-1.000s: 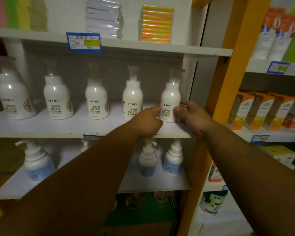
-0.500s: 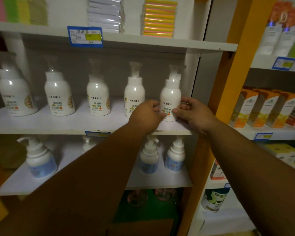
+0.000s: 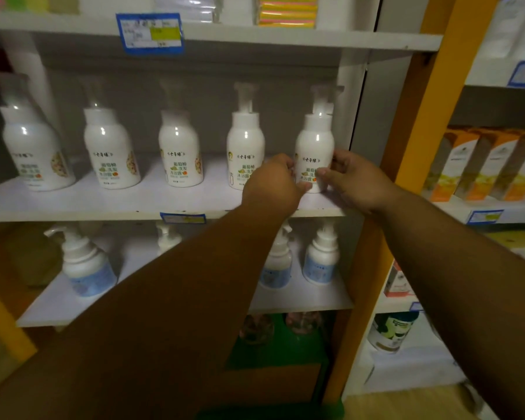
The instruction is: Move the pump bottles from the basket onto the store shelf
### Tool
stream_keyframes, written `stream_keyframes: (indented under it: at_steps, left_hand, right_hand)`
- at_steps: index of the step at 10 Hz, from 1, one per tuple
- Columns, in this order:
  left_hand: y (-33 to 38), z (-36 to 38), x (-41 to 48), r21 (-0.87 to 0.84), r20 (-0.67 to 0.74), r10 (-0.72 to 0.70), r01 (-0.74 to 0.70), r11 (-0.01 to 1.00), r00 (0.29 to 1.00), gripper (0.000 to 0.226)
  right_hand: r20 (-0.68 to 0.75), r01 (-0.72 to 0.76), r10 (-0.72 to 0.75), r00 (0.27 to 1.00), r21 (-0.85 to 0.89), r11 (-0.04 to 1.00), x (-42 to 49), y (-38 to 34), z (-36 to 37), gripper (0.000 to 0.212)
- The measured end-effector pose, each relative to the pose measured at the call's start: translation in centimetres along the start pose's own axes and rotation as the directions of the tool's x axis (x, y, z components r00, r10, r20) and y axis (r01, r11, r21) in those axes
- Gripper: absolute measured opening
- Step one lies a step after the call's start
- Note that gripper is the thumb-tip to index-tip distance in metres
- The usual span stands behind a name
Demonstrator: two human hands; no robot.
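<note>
Several white pump bottles with clear caps stand in a row on the middle shelf. The rightmost pump bottle stands upright at the shelf's right end. My left hand grips its lower left side and my right hand grips its lower right side. Just left of it stands another pump bottle, partly hidden by my left hand. A green basket sits low under the shelves, mostly hidden by my left arm.
The shelf below carries blue-labelled pump bottles. An orange upright post stands right of the shelf. Orange boxes fill the neighbouring shelf to the right. The shelf above holds stacked packs and a blue price tag.
Both hands stay on the rightmost bottle, with fingers shifted slightly round its lower part. The view has moved closer to the shelf.
</note>
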State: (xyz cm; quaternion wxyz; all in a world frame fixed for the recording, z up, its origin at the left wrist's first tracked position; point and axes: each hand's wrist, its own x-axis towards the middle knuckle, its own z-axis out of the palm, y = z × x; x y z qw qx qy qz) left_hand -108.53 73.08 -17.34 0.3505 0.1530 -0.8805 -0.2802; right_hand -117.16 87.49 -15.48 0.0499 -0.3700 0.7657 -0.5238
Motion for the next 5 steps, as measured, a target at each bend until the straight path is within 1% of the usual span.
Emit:
stream_keyframes:
  at_steps: [1, 3, 4, 5]
  left_hand:
    - [-0.1, 0.5, -0.1, 0.056, -0.01, 0.038, -0.037, 0.998, 0.999, 0.048]
    - [0.0, 0.3, -0.3, 0.089, 0.027, 0.062, -0.064, 0.994, 0.998, 0.052]
    - [0.1, -0.3, -1.5, 0.148, 0.056, 0.136, -0.143, 0.979, 0.989, 0.05]
    - [-0.7, -1.2, -3.6, 0.234, 0.067, 0.19, -0.201, 0.951, 0.979, 0.056]
  right_hand:
    - [0.026, 0.006, -0.005, 1.0, -0.034, 0.999, 0.2, 0.1, 0.2, 0.044]
    - [0.03, 0.029, -0.028, 0.999, -0.037, 0.999, 0.3, 0.0, 0.8, 0.055]
    - [-0.047, 0.019, -0.024, 0.999, -0.112, 0.994, 0.0, 0.0, 0.9, 0.056]
    - [-0.199, -0.025, -0.026, 0.98, -0.254, 0.967, -0.9, -0.2, 0.9, 0.048]
